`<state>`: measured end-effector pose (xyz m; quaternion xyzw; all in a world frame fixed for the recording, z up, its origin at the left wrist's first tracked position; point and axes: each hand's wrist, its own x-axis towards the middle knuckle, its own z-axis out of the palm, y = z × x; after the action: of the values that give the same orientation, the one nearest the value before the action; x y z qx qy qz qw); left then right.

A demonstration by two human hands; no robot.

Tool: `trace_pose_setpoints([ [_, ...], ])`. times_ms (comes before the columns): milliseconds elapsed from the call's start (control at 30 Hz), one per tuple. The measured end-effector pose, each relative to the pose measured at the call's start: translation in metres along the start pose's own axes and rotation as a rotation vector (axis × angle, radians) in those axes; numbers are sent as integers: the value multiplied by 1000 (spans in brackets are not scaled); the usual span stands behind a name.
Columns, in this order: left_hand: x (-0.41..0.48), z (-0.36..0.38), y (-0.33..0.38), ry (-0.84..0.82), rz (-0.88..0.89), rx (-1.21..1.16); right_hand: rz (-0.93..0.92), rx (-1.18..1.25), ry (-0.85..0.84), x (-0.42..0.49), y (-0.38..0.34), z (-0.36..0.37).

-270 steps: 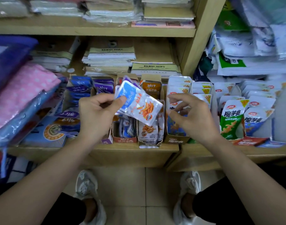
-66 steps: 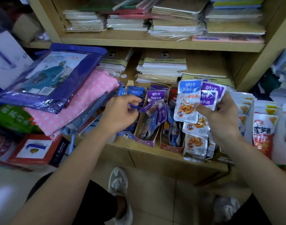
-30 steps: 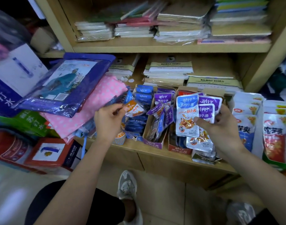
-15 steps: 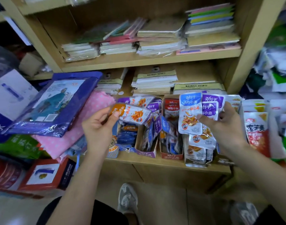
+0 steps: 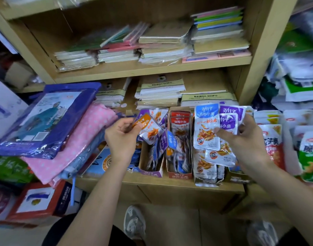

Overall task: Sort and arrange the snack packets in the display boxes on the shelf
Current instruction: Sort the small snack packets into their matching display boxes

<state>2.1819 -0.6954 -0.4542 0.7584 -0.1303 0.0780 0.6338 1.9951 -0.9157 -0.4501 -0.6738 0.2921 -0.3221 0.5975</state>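
Pinching an orange-topped packet point(image 5: 149, 129) between the thumb and fingers of my left hand point(image 5: 122, 139), I hold it tilted just above the purple display box point(image 5: 150, 172), which stands on the wooden shelf point(image 5: 170, 183) with purple packets crammed loosely inside. My right hand point(image 5: 246, 141) grasps a fanned bundle of packets. A blue-topped packet point(image 5: 206, 128) is at the front with my thumb pressed across its right edge, and purple-topped packets point(image 5: 229, 119) sit just behind it, with more silver ones poking out below. I hold that bundle in front of the rightmost display box point(image 5: 205, 174), where silver packets printed with small fish stand upright. Between the two boxes stands the red display box point(image 5: 178, 174), with red-topped packets point(image 5: 180, 119) upright at its back and a jumble of blue and orange ones in front. To my left, a pink dotted package point(image 5: 84, 137) lies on the shelf under a blue plastic-wrapped one point(image 5: 45, 118). To my right stand green and red snack bags point(image 5: 310, 157). Stacks of notebooks point(image 5: 162, 45) fill the shelf above.
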Motion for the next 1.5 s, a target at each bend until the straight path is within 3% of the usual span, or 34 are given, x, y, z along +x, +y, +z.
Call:
trace_pose_setpoints([
  [167, -9, 3, 25, -5, 65, -184, -26, 24, 63, 4, -4, -11],
  [333, -33, 27, 45, -89, -71, -377, -79, 6, 181, 4, -9, -23],
  [433, -54, 50, 43, -112, -51, -269, -139, -24, 246, 2, -9, -30],
  [667, -96, 92, 39, -90, 296, 201, -120, -126, 216, 2, 1, -44],
  [867, -101, 98, 38, -370, 41, 24, -65, -187, 94, -3, 12, -48],
  [1000, -100, 99, 40, -395, -277, -137, -88, -197, 125, -10, 14, -50],
  [1067, -100, 98, 42, -367, -290, -141, -128, -175, 216, -12, 8, -54],
  [1167, -94, 83, 50, -226, -58, -2, -189, -145, 299, -14, -2, -58],
  [1267, -71, 58, 52, -100, 114, 35, -201, -124, 276, -17, -7, -52],
  [1500, -46, 14, 38, 39, 201, 100, -213, -95, 172, -24, -8, -26],
])
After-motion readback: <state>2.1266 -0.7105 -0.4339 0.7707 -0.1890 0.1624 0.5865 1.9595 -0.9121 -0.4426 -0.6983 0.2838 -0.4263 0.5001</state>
